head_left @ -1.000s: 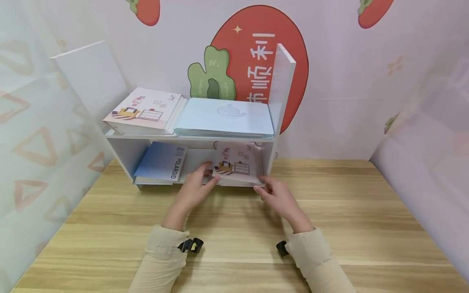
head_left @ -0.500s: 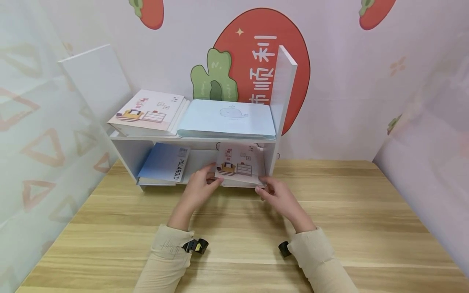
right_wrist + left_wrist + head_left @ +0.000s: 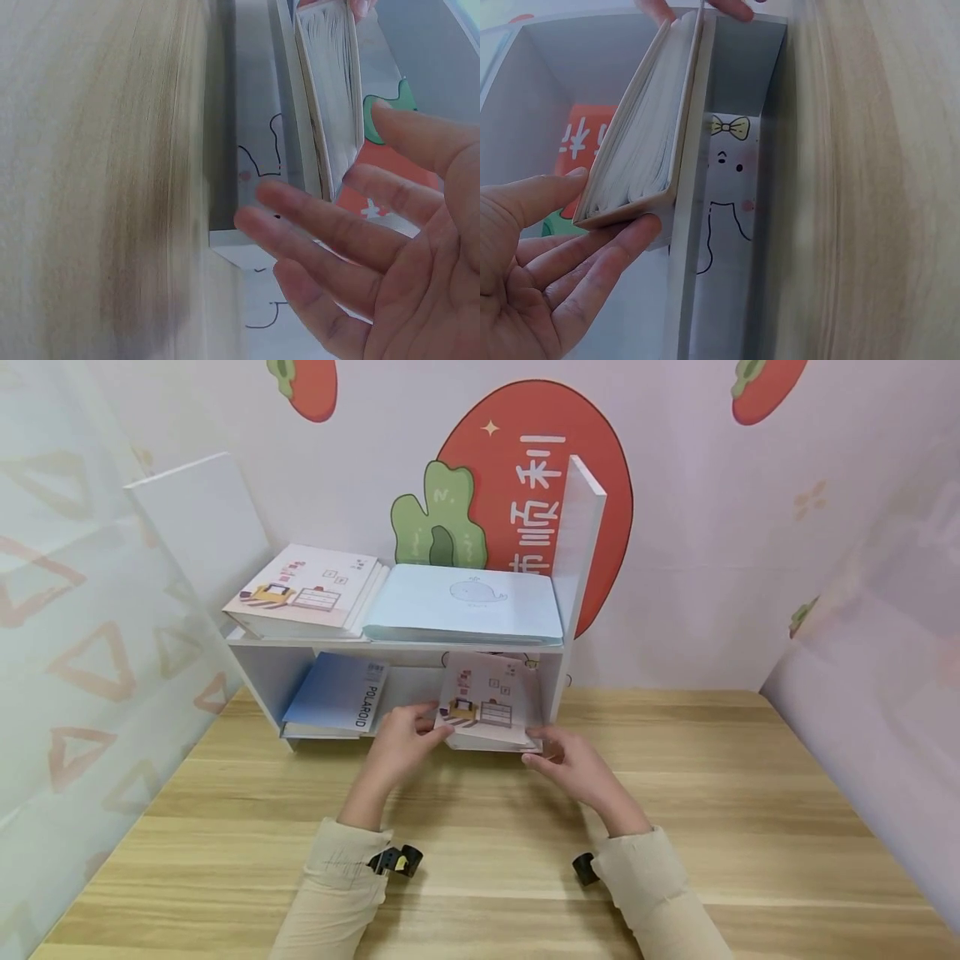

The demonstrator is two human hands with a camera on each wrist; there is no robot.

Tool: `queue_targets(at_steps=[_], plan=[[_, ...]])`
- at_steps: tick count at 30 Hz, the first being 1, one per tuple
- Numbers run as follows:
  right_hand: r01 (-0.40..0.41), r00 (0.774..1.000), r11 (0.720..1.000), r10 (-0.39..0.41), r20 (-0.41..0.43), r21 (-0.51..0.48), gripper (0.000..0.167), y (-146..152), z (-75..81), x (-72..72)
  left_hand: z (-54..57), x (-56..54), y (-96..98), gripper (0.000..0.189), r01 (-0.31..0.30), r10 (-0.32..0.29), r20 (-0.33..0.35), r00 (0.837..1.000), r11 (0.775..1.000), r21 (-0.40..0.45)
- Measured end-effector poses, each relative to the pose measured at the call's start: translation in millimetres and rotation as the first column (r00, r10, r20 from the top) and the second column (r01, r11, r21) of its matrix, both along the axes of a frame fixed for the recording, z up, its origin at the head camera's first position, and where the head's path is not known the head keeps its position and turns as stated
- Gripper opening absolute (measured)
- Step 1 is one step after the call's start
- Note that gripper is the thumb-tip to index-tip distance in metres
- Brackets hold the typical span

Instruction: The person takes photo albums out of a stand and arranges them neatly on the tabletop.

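A pale photo album (image 3: 487,697) with a printed room drawing lies on the lower right shelf of the white rack (image 3: 251,685). My left hand (image 3: 397,739) holds its left front corner. In the left wrist view the thumb is against the cover edge and the fingers (image 3: 634,232) lie along the spine. At the album's right front corner is my right hand (image 3: 577,764), its fingers extended. The right wrist view shows these fingers (image 3: 330,225) at the album's end, the thumb standing away from the cover.
A blue POLAROID album (image 3: 337,689) lies on the lower left shelf. Above are a similar room-drawing album (image 3: 307,581) and a light blue whale album (image 3: 465,602). The rack's side panels rise high. Wooden tabletop (image 3: 480,893) extends in front.
The album has shifted slightly toward me and turned a little on the lower shelf. Both hands have moved slightly with it and stay at its two front corners.
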State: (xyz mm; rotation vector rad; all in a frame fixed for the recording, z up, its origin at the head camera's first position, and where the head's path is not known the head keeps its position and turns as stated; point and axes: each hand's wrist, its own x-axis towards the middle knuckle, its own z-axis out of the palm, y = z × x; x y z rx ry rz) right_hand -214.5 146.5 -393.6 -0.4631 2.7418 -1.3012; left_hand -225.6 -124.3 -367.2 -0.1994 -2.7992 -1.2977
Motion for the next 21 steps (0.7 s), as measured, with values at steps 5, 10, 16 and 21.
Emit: queue_targets(at_steps=[5, 10, 16, 21], plan=[[-0.037, 0.998, 0.999, 0.037, -0.054, -0.002, 0.039, 1, -0.7, -1.2, 3.3, 0.5, -4.6, 0.057, 0.006, -0.006, 0.008, 1.000, 0.999, -0.042], [-0.059, 0.996, 0.998, 0.058, -0.068, -0.015, 0.032, 0, -3.5, -0.6, 4.6, 4.3, -9.4, 0.058, 0.022, -0.021, 0.018, 1.000, 0.998, -0.053], [-0.017, 0.999, 0.999, 0.016, -0.036, -0.037, 0.027, -3, -3.9, 0.1, 7.4, 5.6, -11.6, 0.056, 0.040, -0.039, 0.027, 0.999, 0.998, -0.042], [0.020, 0.999, 0.999, -0.020, -0.025, -0.025, 0.032, -6, -4.5, -0.7, 9.3, 5.0, -12.8, 0.058, 0.054, -0.054, 0.058, 0.997, 0.999, -0.003]])
